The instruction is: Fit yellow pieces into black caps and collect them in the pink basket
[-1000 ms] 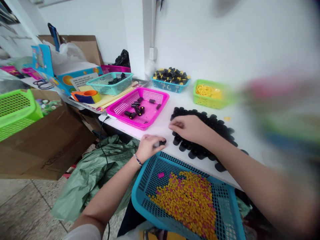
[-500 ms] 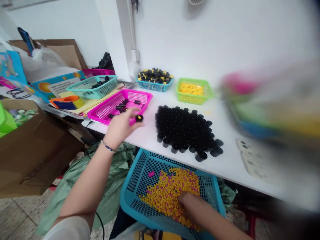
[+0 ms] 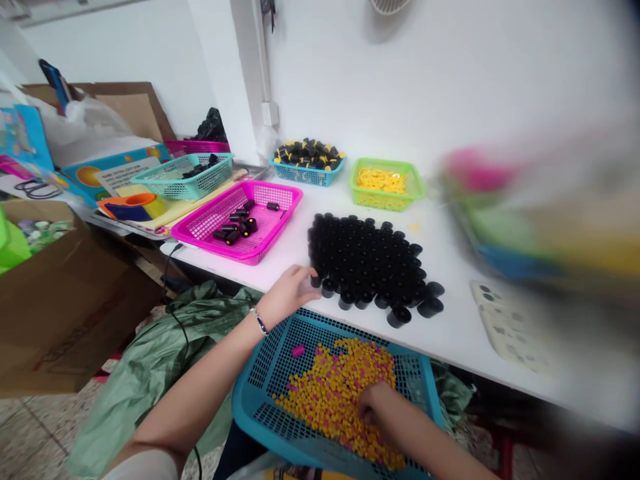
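Note:
My left hand (image 3: 291,291) is at the front left corner of a dense group of black plastic caps (image 3: 367,260) standing on the white table. Its thumb and fingertips close around one small black cap (image 3: 316,281) there. Down in the blue basket (image 3: 250,387), my right hand (image 3: 375,402) rests among many small yellow and pink pieces (image 3: 330,380). Its fingers are curled, and what they hold is hidden. The pink basket (image 3: 260,250) to the left contains several black caps with yellow centres (image 3: 245,225).
At the back stand a blue basket of black and yellow parts (image 3: 307,160) and a green basket of yellow pieces (image 3: 383,180). A phone (image 3: 505,327) lies at the right beside blurred items. Boxes and a teal basket (image 3: 185,177) fill the left; a cardboard box (image 3: 75,307) stands below.
My left hand has let go of a yellow-centred black cap at the pink basket and moved right and nearer, to the standing caps. My right hand stays among the small pieces.

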Demonstrator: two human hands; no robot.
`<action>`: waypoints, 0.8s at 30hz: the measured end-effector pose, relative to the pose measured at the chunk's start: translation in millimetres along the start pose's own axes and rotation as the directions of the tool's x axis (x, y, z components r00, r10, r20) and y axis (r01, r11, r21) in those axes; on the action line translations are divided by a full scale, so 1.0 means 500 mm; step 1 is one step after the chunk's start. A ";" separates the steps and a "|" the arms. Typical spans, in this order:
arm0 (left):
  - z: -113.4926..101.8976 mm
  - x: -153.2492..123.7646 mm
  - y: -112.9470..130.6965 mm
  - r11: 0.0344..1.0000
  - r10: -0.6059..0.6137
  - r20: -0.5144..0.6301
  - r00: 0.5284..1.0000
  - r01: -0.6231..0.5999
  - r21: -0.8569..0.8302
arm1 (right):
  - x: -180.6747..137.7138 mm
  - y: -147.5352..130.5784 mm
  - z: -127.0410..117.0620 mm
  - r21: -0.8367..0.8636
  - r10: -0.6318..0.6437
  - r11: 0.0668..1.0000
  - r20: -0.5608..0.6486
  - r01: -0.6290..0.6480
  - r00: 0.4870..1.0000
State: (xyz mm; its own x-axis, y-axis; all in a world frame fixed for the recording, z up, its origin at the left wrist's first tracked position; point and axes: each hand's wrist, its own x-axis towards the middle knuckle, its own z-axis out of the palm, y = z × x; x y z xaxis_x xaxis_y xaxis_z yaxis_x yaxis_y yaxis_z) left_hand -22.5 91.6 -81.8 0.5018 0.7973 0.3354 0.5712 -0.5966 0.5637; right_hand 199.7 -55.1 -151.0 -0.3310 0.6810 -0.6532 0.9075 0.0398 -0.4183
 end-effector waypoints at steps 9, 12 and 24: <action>-0.016 -0.007 -0.022 0.983 -0.094 -0.008 0.996 0.091 -0.158 | -0.081 -0.112 -0.141 0.052 -0.414 0.889 -0.335 0.455 0.846; -0.021 -0.011 -0.039 0.967 -0.127 0.022 0.992 0.129 -0.218 | -0.066 -0.162 -0.244 -0.007 -0.446 0.864 -0.476 0.503 0.758; -0.018 -0.013 -0.059 0.962 -0.122 0.038 0.992 0.128 -0.243 | 0.112 -0.259 -0.405 -0.371 -0.487 0.851 -0.288 0.372 0.825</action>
State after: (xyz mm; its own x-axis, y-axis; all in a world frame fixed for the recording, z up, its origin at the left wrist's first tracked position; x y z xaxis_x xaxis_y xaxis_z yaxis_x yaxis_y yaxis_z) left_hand -48.6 104.7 -94.0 0.4524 0.8601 0.2355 0.4554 -0.4499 0.7683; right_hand 115.8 125.8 -5.8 -0.6401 0.7527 -0.1539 0.7447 0.5587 -0.3651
